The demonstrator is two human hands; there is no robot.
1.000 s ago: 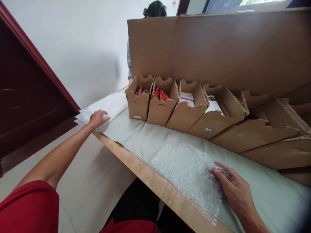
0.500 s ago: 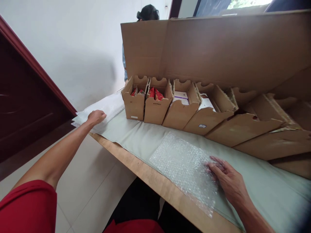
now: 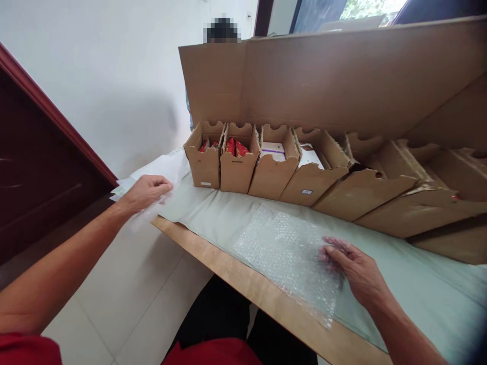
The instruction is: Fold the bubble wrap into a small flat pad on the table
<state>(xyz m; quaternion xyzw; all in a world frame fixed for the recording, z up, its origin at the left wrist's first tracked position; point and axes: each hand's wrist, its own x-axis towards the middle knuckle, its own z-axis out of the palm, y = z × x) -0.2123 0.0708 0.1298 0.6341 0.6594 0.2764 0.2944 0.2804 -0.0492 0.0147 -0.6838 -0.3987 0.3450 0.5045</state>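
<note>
Left hand (image 3: 146, 191) is pinching shut on the near edge of the top translucent sheet (image 3: 152, 212) of the stack of white bubble-wrap sheets (image 3: 167, 165) overhanging the table's left end. Right hand (image 3: 355, 271) is lying flat, fingers spread, pressing the clear rectangular bubble-wrap sheet (image 3: 281, 248) onto the pale green cloth (image 3: 224, 218), in front of the brown cardboard bins (image 3: 238, 172). Judgement: wrap is handling as very light, limp and slippery, so an edge or corner pinch is looking best.

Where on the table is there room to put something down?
Bare cloth lies between the wrap stack by the left hand and the bubble sheet. More lies right of the right hand. The back is packed with boxes.
</note>
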